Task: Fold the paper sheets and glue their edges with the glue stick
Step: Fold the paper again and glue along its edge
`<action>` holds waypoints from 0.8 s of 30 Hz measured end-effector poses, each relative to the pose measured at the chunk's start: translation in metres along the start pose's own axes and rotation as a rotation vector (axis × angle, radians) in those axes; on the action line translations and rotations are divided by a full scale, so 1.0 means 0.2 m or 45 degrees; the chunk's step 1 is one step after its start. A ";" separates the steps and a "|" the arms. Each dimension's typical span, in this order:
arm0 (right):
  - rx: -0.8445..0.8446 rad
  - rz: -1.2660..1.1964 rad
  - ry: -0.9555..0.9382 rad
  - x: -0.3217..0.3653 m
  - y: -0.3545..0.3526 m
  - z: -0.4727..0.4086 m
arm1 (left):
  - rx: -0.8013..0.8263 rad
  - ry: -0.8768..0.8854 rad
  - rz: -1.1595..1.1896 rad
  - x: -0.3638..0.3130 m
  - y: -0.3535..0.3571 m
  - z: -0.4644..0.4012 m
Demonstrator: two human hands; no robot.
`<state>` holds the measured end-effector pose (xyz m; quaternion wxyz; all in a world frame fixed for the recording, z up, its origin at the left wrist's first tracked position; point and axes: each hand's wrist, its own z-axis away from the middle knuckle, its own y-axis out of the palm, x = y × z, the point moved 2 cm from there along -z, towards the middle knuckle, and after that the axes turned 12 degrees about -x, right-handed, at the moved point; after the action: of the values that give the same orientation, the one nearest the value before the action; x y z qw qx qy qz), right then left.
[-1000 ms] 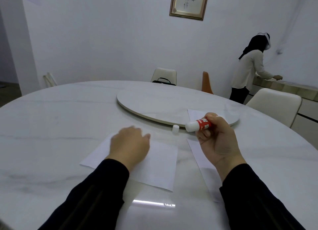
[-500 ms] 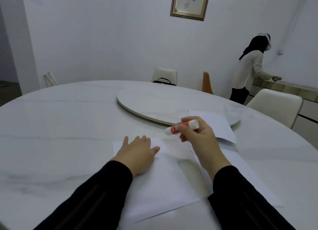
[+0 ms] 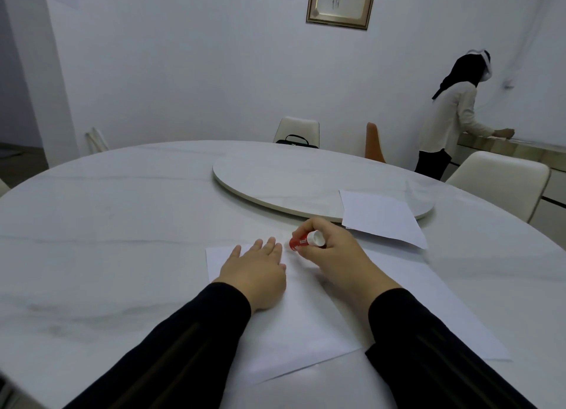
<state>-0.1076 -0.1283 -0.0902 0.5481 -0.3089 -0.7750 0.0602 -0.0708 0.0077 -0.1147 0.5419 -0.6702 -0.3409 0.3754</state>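
My left hand (image 3: 257,274) lies flat on the near smooth white paper sheet (image 3: 294,326); my right hand's (image 3: 333,252) grip wraps the red cylindrical glue stick (image 3: 301,241); three sheets on the marble desk (image 3: 122,224).

Both forearms, in dark sleeves, reach forward from the bottom of the view. The left hand (image 3: 255,270) lies palm down with its fingers straight and close together. The right hand (image 3: 332,249), just beside it, is curled into a grip, its thumb and fingers closed and knuckles raised.

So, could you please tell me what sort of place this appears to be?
Probably a private dining or meeting room: a large round white marble table with a round turntable, cream padded chairs around it, and a gold-framed picture.
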 end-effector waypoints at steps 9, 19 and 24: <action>0.205 0.025 0.002 0.13 -0.15 0.05 | -0.002 -0.021 0.014 0.01 0.01 0.00; 0.874 -0.028 0.271 0.15 -0.16 0.11 | -0.029 -0.056 0.030 0.02 0.02 -0.01; 0.456 -0.930 0.313 0.09 -0.24 0.05 | -0.154 -0.330 0.107 0.09 0.01 -0.01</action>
<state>-0.1404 -0.1550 -0.0576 0.6668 0.0812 -0.7396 -0.0416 -0.0596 0.0221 -0.1182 0.4360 -0.6612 -0.4016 0.4599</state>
